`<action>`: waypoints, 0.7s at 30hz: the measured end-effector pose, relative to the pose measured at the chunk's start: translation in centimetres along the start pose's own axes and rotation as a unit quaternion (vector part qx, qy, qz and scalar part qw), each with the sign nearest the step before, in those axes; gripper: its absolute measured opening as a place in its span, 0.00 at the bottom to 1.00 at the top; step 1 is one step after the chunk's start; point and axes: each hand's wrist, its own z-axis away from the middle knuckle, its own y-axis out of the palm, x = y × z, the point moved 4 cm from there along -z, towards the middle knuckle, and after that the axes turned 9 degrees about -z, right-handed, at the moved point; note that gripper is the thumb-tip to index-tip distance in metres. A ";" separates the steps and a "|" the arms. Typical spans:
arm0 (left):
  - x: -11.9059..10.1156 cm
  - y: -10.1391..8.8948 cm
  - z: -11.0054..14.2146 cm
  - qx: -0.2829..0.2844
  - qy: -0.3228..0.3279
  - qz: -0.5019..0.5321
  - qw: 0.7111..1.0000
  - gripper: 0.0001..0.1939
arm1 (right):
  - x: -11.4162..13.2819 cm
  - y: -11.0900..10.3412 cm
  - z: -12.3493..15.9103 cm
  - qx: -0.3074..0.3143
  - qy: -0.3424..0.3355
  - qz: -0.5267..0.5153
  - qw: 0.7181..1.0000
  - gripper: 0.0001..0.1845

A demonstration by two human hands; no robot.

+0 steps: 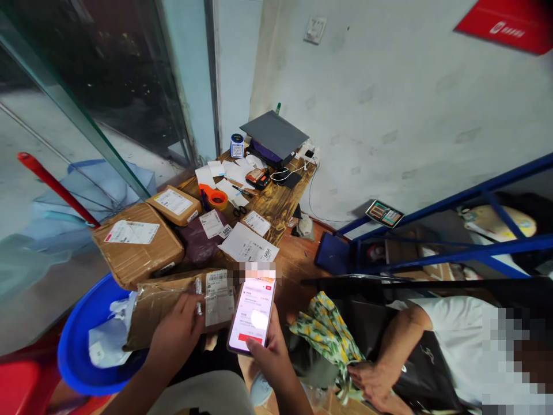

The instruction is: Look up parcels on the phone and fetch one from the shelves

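My left hand (177, 337) grips the lower edge of a brown tape-wrapped parcel (173, 302) with white labels, held over a blue basin (78, 351). My right hand (268, 351) holds a smartphone (253, 314) upright, thumb on its lit white-and-red screen. The phone sits just right of the parcel's label.
More cardboard parcels (136, 242) and a dark bag (199, 242) lie ahead on a wooden table (280, 202) with a tape roll (217, 199), papers, scanner and a closed laptop (274, 135). Another person in a white shirt (453, 340) sits at right, holding floral cloth (328, 334). Blue metal shelving (432, 242) stands beyond.
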 end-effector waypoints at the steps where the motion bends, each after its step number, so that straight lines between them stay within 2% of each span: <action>1: 0.4 -0.4 0.0 -0.001 -0.013 0.011 1.000 0.14 | 0.0 0.0 0.0 0.003 0.002 0.005 1.000 0.56; 6: 1.0 -2.1 0.0 -0.025 -0.044 0.088 0.995 0.13 | 0.1 0.3 -0.1 0.013 -0.004 -0.011 1.000 0.59; 9: 0.4 -2.8 0.1 -0.024 -0.036 0.152 0.987 0.15 | 0.5 1.0 0.0 0.022 -0.007 -0.022 0.999 0.59; 12: -1.1 -3.1 0.2 0.007 -0.029 0.232 0.972 0.18 | 1.0 1.7 0.1 0.036 -0.004 -0.021 0.999 0.54; 15: -2.9 -2.9 0.1 0.057 -0.029 0.329 0.942 0.24 | 1.1 1.9 0.0 0.023 -0.016 -0.048 0.998 0.49; 18: -4.6 -2.1 -0.3 0.118 -0.052 0.432 0.892 0.30 | 0.6 1.5 -0.4 -0.047 -0.018 -0.107 0.993 0.42; 21: -5.6 -1.0 -0.9 0.151 -0.061 0.491 0.856 0.29 | -0.3 1.1 -0.8 -0.109 -0.015 -0.152 0.982 0.35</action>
